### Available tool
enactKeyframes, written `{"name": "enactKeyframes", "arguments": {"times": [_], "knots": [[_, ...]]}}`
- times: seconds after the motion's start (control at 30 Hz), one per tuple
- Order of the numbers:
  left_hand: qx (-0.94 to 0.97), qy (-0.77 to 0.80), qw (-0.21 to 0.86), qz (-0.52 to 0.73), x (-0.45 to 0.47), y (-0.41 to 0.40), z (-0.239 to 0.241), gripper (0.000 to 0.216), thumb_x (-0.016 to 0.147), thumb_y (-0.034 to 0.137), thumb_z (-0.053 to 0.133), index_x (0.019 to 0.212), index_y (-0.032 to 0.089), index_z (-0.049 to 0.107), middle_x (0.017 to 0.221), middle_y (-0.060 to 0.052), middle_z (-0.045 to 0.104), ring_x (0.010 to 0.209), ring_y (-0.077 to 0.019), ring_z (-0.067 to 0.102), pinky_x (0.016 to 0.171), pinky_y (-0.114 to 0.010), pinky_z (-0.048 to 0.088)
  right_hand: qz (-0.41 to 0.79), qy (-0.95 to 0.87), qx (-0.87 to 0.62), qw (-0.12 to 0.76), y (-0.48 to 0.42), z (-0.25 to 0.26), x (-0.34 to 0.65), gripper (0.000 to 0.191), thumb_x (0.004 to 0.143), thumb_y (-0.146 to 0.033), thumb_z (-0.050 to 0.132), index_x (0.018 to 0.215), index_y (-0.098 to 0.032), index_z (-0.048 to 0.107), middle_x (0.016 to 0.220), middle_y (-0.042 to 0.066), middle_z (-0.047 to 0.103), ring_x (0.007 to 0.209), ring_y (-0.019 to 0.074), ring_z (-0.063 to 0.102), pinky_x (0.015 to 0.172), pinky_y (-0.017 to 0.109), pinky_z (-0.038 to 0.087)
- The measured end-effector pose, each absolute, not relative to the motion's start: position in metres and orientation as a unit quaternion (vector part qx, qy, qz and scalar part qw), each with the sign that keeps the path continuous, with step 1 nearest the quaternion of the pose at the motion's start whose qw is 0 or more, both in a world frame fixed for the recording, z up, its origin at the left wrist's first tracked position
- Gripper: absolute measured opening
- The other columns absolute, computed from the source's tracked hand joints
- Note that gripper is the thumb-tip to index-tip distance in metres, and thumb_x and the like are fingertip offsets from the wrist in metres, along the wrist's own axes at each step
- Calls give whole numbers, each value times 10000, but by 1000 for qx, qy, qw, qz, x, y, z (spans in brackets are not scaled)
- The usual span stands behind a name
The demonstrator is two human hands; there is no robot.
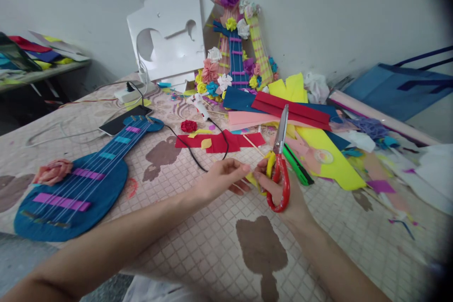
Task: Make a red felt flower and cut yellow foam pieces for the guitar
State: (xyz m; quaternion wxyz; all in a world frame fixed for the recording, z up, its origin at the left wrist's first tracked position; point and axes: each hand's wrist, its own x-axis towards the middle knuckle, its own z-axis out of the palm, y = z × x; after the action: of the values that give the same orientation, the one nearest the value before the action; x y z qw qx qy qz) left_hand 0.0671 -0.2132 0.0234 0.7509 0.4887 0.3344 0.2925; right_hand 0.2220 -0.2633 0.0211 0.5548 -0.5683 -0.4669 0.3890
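My right hand (283, 191) is closed round the red and yellow handles of a pair of scissors (279, 151), whose blades point up and away. My left hand (222, 177) pinches a small yellow scrap (252, 179) at its fingertips, which meet my right hand's fingers just left of the scissor handles. Both hands hover over the patterned tablecloth (198, 245) near the table's middle.
A blue felt guitar (78, 184) with a pink paper rose (53, 171) lies at the left. Red felt (226, 141), a black cable, a green cutter (297, 165), yellow and pink sheets clutter the back. Decorated guitars (237, 52) and a white board lean on the wall.
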Motion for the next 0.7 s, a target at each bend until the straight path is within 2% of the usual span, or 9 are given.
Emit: {"name": "enactKeyframes", "arguments": {"times": [0.1,0.23,0.37,0.7], "knots": [[512,316,758,253,68,-214,19,433,647,484,775,776,106,608,689,-50,672,611,-129,654,600,-251,529,407,-459,-555,561,-263,16,222,263,723,-333,708,877,-213,531,761,-5,581,640,135,569,561,257,482],[519,314,752,257,68,-214,14,421,655,487,767,747,103,619,675,-51,682,571,-105,630,590,-236,517,436,-429,-559,559,-263,10,222,278,718,-336,716,887,-217,530,750,-15,573,574,116,541,487,235,450],[521,307,760,237,69,-213,15,404,669,478,760,784,104,658,732,-67,704,580,-108,635,590,-236,515,465,-407,-531,580,-263,9,220,283,711,-309,723,897,-221,529,745,-31,566,568,111,556,489,232,459],[534,288,767,210,71,-215,8,365,647,436,783,787,112,689,727,-54,703,586,-101,633,586,-210,504,485,-391,-526,579,-265,14,216,302,689,-299,733,885,-235,513,694,-66,554,467,82,507,425,215,422]]}}
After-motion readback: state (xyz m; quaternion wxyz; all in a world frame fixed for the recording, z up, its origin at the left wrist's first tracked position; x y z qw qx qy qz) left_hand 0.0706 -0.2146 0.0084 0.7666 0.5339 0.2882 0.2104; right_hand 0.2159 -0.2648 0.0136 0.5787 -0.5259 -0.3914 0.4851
